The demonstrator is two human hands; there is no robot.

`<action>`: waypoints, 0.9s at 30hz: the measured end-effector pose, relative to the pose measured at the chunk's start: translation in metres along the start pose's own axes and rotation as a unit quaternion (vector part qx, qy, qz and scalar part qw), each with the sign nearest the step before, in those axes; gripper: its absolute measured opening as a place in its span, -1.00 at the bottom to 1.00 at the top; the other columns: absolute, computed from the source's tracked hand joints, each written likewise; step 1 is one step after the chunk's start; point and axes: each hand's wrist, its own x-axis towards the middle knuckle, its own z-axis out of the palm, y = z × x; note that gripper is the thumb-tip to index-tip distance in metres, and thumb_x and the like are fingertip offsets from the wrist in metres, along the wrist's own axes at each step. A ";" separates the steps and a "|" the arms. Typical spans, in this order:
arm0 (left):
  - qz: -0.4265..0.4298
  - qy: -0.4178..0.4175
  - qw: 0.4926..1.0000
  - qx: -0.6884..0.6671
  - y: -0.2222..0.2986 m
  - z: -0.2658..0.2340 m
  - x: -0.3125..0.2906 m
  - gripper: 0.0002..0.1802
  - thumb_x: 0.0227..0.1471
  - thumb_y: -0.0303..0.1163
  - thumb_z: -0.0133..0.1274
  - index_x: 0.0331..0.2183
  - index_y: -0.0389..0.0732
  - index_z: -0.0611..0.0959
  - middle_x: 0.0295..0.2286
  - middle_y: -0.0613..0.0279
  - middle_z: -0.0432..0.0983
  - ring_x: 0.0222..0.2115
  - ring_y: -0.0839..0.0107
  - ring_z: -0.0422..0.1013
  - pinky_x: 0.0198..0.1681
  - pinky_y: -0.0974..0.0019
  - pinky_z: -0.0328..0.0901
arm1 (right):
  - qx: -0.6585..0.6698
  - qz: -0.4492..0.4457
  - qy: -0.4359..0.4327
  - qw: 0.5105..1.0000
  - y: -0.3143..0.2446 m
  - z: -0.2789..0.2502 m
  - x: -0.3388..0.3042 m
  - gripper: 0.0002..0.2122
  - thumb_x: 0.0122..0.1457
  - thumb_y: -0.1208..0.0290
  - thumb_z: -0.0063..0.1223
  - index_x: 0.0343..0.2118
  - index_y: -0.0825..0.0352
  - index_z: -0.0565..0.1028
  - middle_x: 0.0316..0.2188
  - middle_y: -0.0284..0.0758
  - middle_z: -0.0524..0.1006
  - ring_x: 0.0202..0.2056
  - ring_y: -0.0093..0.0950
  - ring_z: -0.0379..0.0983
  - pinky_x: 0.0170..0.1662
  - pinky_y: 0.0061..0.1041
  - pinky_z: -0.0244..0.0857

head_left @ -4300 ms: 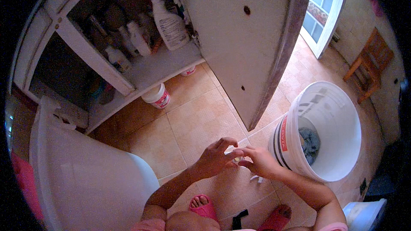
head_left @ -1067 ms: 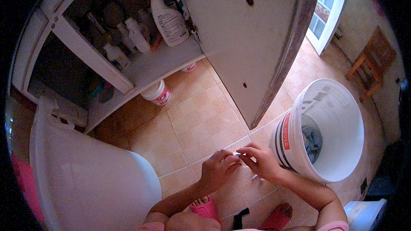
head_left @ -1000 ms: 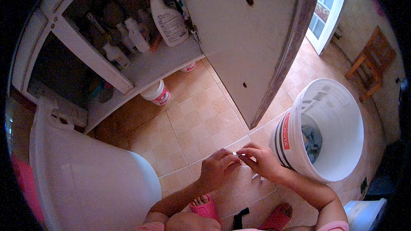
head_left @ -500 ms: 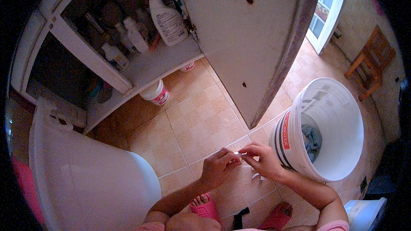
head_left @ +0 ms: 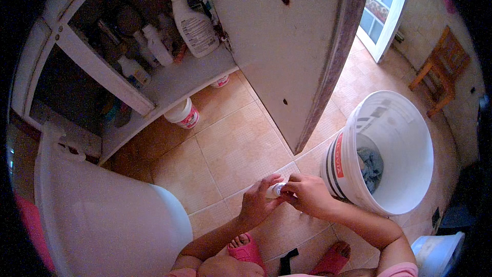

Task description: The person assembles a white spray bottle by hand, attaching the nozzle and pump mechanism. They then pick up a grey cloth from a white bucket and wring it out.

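Note:
Both my hands meet above the floor tiles, in front of my knees. My left hand (head_left: 258,201) is closed around a small white cylinder (head_left: 275,190), whose rounded end faces right; its exact kind does not show. My right hand (head_left: 309,195) bends over that end, its fingers closed in a pinch against it. The fingertips partly hide the white piece.
A cabinet (head_left: 179,83) holding several white bottles stands at the far left, its door (head_left: 287,46) swung out. To the right is a large white bucket (head_left: 405,149) with grey cloth inside. A pale tub (head_left: 113,210) stands left. Behind are a wooden chair (head_left: 443,69) and small tubs (head_left: 183,114).
The white cylinder has turned up between my hands, showing its round end. My right hand has rolled over it, knuckles up. The view has shifted slightly.

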 end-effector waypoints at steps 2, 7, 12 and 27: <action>0.023 -0.013 0.999 0.023 -0.001 0.000 0.002 -0.41 -0.22 -0.29 0.22 -0.11 -0.12 0.37 -0.23 0.10 0.47 -0.26 0.14 0.43 -0.28 0.20 0.35 | 0.000 -0.013 0.008 1.000 -0.001 0.000 0.000 -0.89 -0.10 0.36 0.13 -0.47 0.24 0.53 -0.52 -0.32 0.43 -0.47 -0.33 0.42 -0.40 -0.37 0.31; -0.028 -0.065 0.997 0.003 0.003 -0.004 -0.001 -0.48 -0.16 -0.30 0.16 -0.11 -0.08 0.39 -0.24 0.09 0.46 -0.28 0.10 0.43 -0.30 0.19 0.36 | 0.019 -0.036 0.019 0.999 0.000 0.003 0.001 -0.87 -0.11 0.34 0.15 -0.50 0.25 0.51 -0.51 -0.30 0.45 -0.47 -0.31 0.43 -0.40 -0.37 0.31; -0.039 -0.063 0.997 -0.005 -0.002 -0.001 -0.003 -0.48 -0.16 -0.29 0.17 -0.11 -0.08 0.38 -0.24 0.10 0.46 -0.30 0.08 0.44 -0.34 0.16 0.36 | 0.045 -0.014 0.017 0.999 -0.002 0.002 0.000 -0.87 -0.11 0.35 0.16 -0.50 0.27 0.52 -0.52 -0.28 0.47 -0.51 -0.31 0.44 -0.44 -0.40 0.33; -0.017 -0.229 0.973 -0.028 -0.012 -0.021 0.010 0.00 -0.06 -0.29 0.09 0.15 -0.15 -0.27 -0.24 -0.10 0.44 -0.25 -0.06 0.40 -0.25 0.04 0.32 | -0.063 -0.096 -0.092 0.989 0.003 -0.008 0.014 -0.78 0.01 0.30 -0.01 -0.28 0.26 0.45 -0.43 -0.30 0.46 -0.38 -0.30 0.45 -0.38 -0.35 0.34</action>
